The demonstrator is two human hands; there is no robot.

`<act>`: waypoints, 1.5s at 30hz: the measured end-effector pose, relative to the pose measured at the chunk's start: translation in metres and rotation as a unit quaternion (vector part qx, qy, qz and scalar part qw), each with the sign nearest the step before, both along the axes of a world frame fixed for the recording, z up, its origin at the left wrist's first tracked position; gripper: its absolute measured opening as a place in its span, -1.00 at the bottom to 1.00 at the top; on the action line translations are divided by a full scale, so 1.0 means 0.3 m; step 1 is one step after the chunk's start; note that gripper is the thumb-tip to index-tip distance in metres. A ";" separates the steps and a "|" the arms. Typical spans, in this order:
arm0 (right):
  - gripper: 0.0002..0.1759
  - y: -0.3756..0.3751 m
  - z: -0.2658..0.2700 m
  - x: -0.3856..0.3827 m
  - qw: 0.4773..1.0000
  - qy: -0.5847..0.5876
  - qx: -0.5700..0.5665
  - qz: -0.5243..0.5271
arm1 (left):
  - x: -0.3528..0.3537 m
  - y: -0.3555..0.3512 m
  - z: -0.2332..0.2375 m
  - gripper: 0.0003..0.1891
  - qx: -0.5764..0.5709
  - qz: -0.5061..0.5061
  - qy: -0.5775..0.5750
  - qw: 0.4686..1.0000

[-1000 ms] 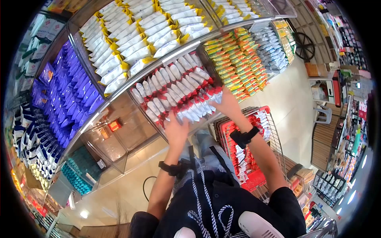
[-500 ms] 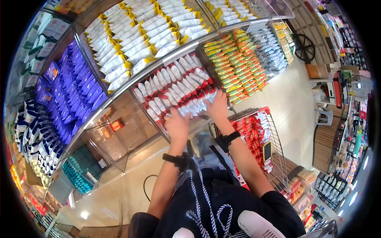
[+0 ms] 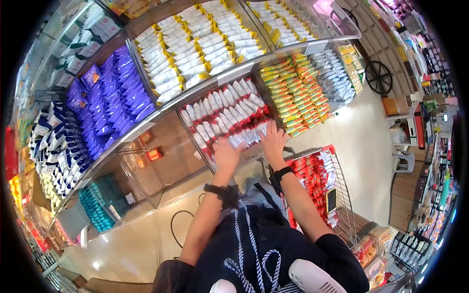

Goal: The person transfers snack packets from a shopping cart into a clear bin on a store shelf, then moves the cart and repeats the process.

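Small red-and-white snack packets stand in rows in a bin of the display. Over the left part of the front row is my left hand, fingers bent and thumb apart, its fingertips at the packets. My right hand is at the right end of that row, fingers spread and touching the packets by the bin's right side. Between the two hands runs the front row of packets. The fingertips are partly lost among the wrappers. Each wrist wears a black strap.
Beside the bin are yellow-green packets and purple packets; white-and-yellow packets fill the tier behind. A wire shopping cart with red packets and a phone stands at my right. An adjoining bin holds a few orange packs.
The view has shifted, so the display sits slightly lower and further right. Both hands stay at the front row, the right one still at its right end.
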State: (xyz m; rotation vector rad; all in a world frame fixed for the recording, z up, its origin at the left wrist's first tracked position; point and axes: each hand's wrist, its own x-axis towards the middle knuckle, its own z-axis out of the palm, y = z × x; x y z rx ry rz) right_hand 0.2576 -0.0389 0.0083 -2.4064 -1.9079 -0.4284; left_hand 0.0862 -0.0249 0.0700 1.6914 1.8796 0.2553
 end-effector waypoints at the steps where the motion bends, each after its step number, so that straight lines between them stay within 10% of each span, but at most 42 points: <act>1: -0.32 0.000 -0.005 0.003 1.000 -0.004 0.007 0.005 | -0.012 -0.003 -0.008 -0.19 0.002 0.002 -0.008 1.000; 7: -0.33 0.011 0.003 0.017 0.970 0.229 0.021 0.078 | -0.054 0.033 -0.045 -0.47 -0.036 -0.015 -0.008 0.999; 17: -0.55 -0.004 0.029 0.029 0.962 0.150 0.009 0.227 | 0.011 0.043 -0.061 -0.57 0.038 0.036 0.054 0.997; 20: -0.43 -0.014 0.162 -0.088 0.866 0.292 -0.030 0.405 | -0.006 0.050 -0.047 -0.57 0.000 0.045 0.026 0.999; 38: -0.39 0.004 0.052 -0.178 0.904 0.240 -0.022 0.353 | -0.123 0.025 0.037 -0.66 -0.022 -0.037 0.020 0.999; 45: -0.47 -0.002 0.074 -0.227 0.914 0.255 -0.021 0.316 | -0.290 0.007 0.334 -0.57 -0.071 -0.041 -0.040 0.996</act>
